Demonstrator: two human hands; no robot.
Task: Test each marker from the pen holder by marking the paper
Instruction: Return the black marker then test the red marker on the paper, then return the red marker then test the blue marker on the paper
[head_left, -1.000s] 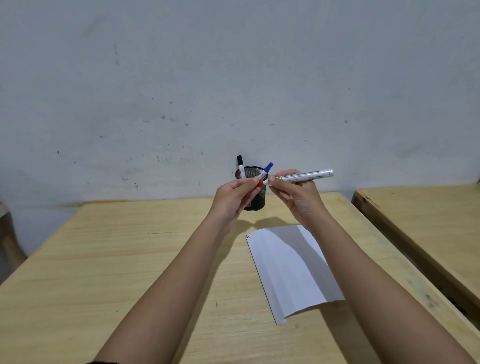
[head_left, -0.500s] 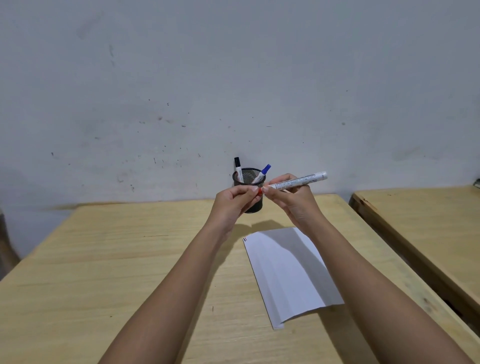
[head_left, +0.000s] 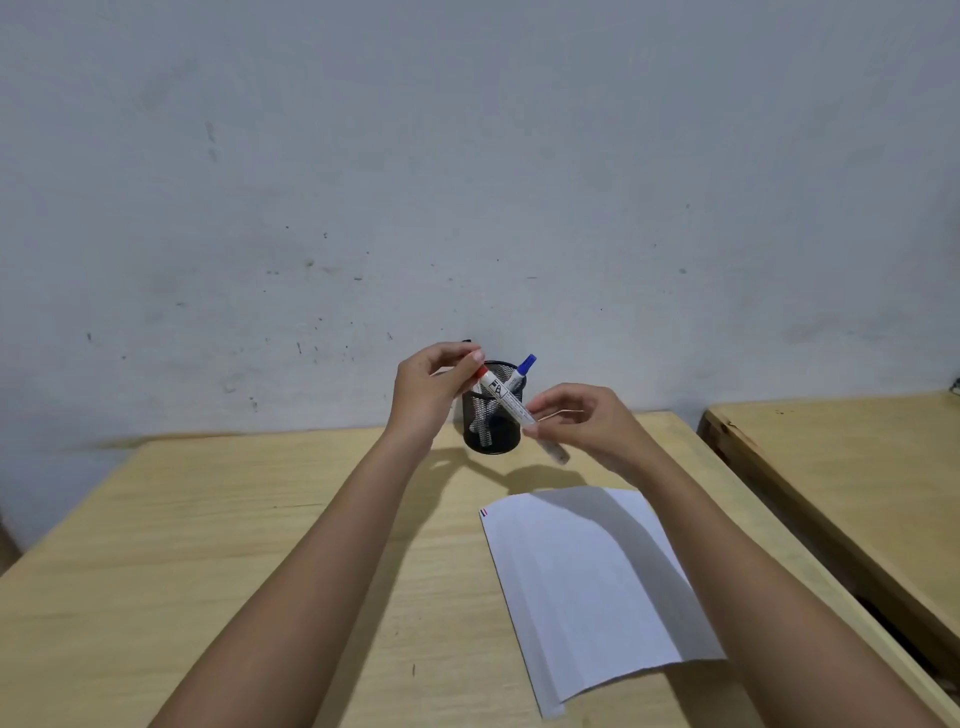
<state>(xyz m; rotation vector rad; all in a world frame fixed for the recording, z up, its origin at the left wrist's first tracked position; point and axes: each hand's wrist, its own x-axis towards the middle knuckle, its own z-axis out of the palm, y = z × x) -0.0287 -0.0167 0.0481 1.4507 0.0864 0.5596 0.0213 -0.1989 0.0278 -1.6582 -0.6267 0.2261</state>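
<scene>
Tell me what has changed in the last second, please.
The red marker turned from nearly level, tail pointing right, to steeply tilted, red end up by the left hand, tail down by the right hand. Both hands keep holding it. Pen holder and paper stayed put.

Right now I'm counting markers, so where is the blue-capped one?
The blue-capped marker stands tilted in the black mesh pen holder at the far edge of the table, just behind the red marker held between both hands.

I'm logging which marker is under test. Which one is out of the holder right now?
The red-capped marker, held tilted between the left hand and the right hand. The blue-capped marker stands in the black mesh pen holder.
</scene>
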